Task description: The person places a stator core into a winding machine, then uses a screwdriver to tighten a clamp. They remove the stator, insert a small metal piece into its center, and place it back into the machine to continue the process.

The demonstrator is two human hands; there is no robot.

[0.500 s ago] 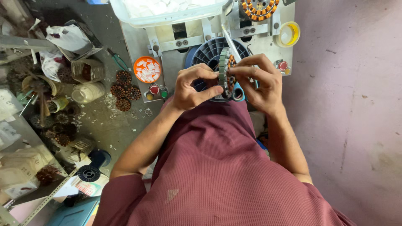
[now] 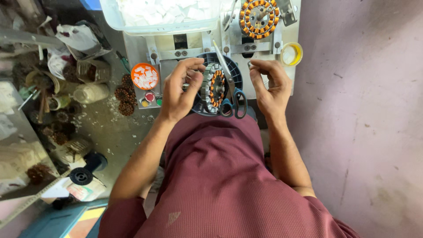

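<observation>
My left hand [image 2: 181, 90] grips a round motor stator [image 2: 213, 87] with a steel ring and orange windings, held on edge over a dark blue round tray [image 2: 235, 72]. My right hand [image 2: 269, 83] is off the stator, a little to its right, with thumb and forefinger pinched together; what they pinch is too small to tell. Scissors with blue handles [image 2: 232, 94] lie across the tray between the two hands, blades pointing away from me.
A second wound stator [image 2: 260, 17] sits on the grey machine top [image 2: 194, 48]. A clear tub of white slips [image 2: 161, 15] is at the back, an orange lid [image 2: 144, 76] with white pieces left, a yellow-rimmed lid [image 2: 291, 53] right. Clutter covers the left floor.
My right hand has let go of the stator and moved off to the right. The left hand alone now holds it, and the scissors show between the hands.
</observation>
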